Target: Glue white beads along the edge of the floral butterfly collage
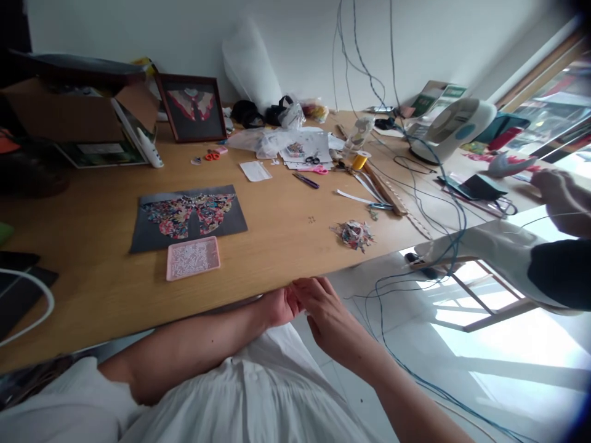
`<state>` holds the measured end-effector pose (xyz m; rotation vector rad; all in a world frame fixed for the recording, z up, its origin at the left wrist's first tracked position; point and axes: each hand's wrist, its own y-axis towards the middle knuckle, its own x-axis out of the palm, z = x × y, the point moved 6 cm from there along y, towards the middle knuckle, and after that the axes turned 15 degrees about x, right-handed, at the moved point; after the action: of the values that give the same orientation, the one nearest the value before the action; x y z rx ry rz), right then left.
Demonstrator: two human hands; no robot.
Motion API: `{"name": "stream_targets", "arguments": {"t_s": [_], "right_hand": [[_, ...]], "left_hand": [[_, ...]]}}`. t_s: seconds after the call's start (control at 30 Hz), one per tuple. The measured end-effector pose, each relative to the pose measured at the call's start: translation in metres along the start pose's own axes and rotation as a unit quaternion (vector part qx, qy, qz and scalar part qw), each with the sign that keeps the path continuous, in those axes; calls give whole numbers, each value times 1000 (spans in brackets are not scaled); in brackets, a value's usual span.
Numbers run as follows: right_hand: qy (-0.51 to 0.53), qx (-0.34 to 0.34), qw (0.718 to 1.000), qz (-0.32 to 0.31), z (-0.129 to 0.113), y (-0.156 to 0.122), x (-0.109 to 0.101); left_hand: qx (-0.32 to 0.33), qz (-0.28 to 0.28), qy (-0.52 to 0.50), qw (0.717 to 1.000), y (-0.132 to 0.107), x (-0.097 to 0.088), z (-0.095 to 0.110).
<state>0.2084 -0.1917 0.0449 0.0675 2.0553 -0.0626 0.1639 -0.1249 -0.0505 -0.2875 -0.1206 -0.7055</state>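
Observation:
My left hand [279, 306] and my right hand [324, 312] meet over the lap, just off the table's front edge. The right fingers are closed together against the left hand, whose fingers are curled and partly covered. Whatever the two may pinch is too small or hidden to make out. Left of the hands, a pink tray [192, 258] of tiny white beads lies on the table. Touching its far side is a dark sheet [226, 229] with a collar-shaped piece of colourful patterned fabric [173, 218]. A pile of fabric scraps [355, 235] lies to the right.
Small scissors [213, 155], a purple-handled tool [305, 180], a yellow thread spool [359, 160] and a wooden strip [385, 189] lie farther back. A framed collar [194, 109] and cardboard box [64, 117] stand left. Cables [455, 246] hang at right, near another person's hand [566, 200].

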Motion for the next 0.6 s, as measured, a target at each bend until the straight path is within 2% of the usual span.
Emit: {"name": "stream_targets", "arguments": {"t_s": [0.13,0.3,0.43,0.6], "right_hand": [[67,-4,998,-4,5,-1,-3],[100,13,994,-31,13,-3,2],[122,26,991,-49,16,-3,-2],[171,10,982,-76,8,12,-16]], "left_hand": [[15,-36,-173,984,-3,7,2],[-17,-69,-286,956,0,8,-12],[-110,-130,-310,936,-8,18,-31],[-262,-246,-277,891,-38,28,-41]]}}
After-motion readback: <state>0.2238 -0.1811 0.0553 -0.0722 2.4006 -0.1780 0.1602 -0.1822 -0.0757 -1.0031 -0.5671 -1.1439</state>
